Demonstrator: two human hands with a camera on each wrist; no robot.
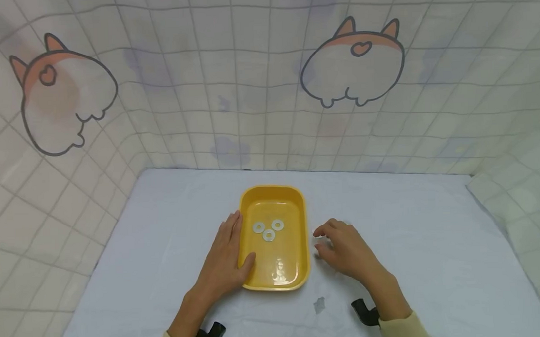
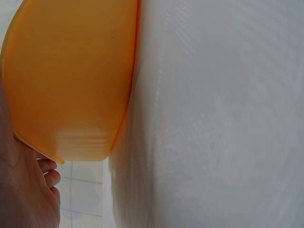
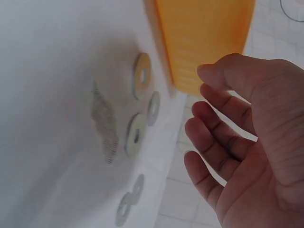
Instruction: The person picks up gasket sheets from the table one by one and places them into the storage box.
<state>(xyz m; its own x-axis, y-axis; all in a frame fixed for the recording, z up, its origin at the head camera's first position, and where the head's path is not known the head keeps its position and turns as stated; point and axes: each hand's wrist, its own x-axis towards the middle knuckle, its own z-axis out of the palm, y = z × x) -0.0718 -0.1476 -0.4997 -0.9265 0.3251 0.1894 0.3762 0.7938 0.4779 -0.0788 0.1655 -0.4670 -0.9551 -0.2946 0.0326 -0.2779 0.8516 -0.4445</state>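
A yellow tray (image 1: 274, 282) stands on the white table, with three flat ring-shaped washers (image 1: 268, 235) lying inside it. Along the tray's left side rests my left hand (image 1: 224, 262), its fingers extended and its thumb over the rim. The left wrist view shows this hand (image 2: 28, 190) against the tray's outer wall (image 2: 71, 80). To the right of the tray, my right hand (image 1: 346, 247) hovers with loosely bent fingers, holding nothing. Several more washers (image 3: 142, 76) lie on the table beside the right hand (image 3: 247, 137) in the right wrist view; the head view mostly hides them.
A grey patch (image 1: 319, 305) marks the white tabletop (image 1: 410, 223) in front of the tray. Black curved pieces (image 1: 366, 312) sit at both wrists. A tile-patterned curtain (image 1: 258, 89) with cartoon animals surrounds the table at the back and sides.
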